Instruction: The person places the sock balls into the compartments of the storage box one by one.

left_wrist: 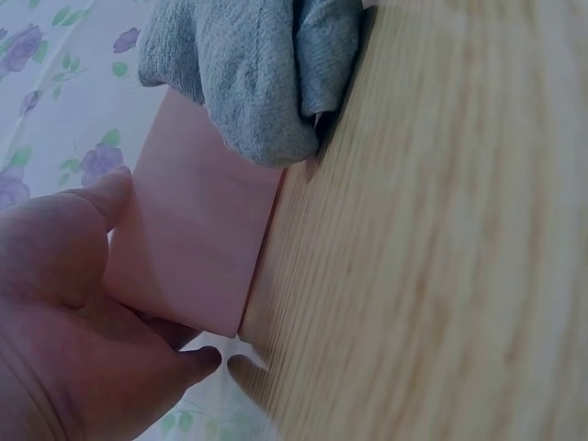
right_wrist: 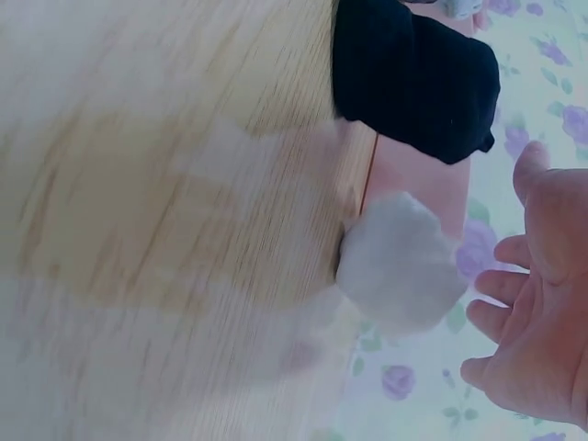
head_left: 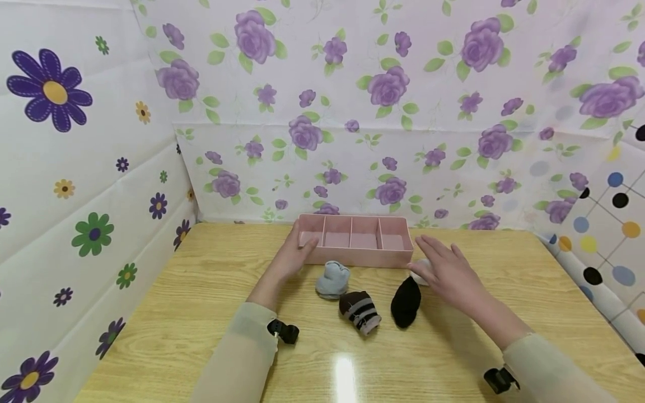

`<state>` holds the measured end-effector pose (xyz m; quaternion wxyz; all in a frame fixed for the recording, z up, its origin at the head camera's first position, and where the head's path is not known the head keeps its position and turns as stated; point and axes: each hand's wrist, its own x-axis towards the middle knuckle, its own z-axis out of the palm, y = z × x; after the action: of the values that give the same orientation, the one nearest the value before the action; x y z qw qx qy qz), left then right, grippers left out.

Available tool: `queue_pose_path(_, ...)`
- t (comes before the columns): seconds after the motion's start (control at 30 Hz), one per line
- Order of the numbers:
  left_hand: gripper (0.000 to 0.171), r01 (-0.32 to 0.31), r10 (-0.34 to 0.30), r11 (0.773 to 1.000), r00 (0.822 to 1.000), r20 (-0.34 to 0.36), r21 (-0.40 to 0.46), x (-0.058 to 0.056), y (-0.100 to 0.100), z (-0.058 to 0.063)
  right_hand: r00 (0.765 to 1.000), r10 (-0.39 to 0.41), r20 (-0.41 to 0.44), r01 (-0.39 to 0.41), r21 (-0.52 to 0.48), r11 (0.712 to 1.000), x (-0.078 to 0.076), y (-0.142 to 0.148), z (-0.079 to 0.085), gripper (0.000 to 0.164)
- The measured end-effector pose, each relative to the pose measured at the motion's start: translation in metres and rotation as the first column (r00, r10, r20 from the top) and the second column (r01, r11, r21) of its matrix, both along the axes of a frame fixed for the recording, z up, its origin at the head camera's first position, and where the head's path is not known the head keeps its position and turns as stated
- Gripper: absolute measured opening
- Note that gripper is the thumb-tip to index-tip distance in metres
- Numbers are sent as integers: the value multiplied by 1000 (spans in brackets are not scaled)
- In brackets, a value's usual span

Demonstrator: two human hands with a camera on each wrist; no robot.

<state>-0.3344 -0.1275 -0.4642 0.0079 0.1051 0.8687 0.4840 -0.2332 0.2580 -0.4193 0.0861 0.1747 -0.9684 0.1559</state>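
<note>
Steadying end: had the left grip point(head_left: 292, 254) clamped on the left end of the pink box point(head_left: 359, 258), probably to prevent sliding.
Right end: had the right grip point(head_left: 449, 275), fingers apart, clasping nothing, near the white sock point(right_wrist: 400, 262); could not tell if touching the box.
Pink box: stood far back on the counter point(head_left: 176, 313), near the flowered cloth point(head_left: 302, 168), perhaps for easy reach.
Front: showed the grey sock point(head_left: 332, 281), striped sock point(head_left: 360, 312) and black sock point(head_left: 405, 303), perhaps placed near for both grips.

Box point(head_left: 359, 258): pink, four compartments, upright, left hand point(head_left: 289, 256) on its left end.
Grey sock point(head_left: 333, 280): bundled, before box.
Striped sock point(head_left: 360, 312): bundled, tilted.
Black sock point(head_left: 405, 303): bundled, beside white sock.
White sock point(right_wrist: 400, 266): balled, near right hand point(head_left: 450, 274).
</note>
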Motion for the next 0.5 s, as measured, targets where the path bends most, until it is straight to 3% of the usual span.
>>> queue_pose_path(0.1, 91, -13, 13, 1000, 1000, 27, -17, 5, 2, 7, 1000, 0, 6, 0, -8, 1000, 1, 8, -1, 77)
queue_pose_path(0.27, 91, -5, 5, 1000, 1000, 18, -13, 6, 2, 7, 1000, -16, 12, 16, -51, 999, 4, 20, -4, 82)
queue_pose_path(0.37, 95, 12, -12, 1000, 1000, 9, 18, 2, -1, 4, 999, -36, 19, 37, -66, 997, 6, 25, -6, 86)
queue_pose_path(0.43, 101, 25, -24, 999, 999, -22, 22, -7, -4, -8, 998, -51, 32, 53, -71, 996, 7, 27, -7, 89)
queue_pose_path(0.5, 104, 29, -28, 999, 999, -22, 26, -9, -5, -9, 997, -64, 46, 68, -75, 995, 9, 29, -8, 93)
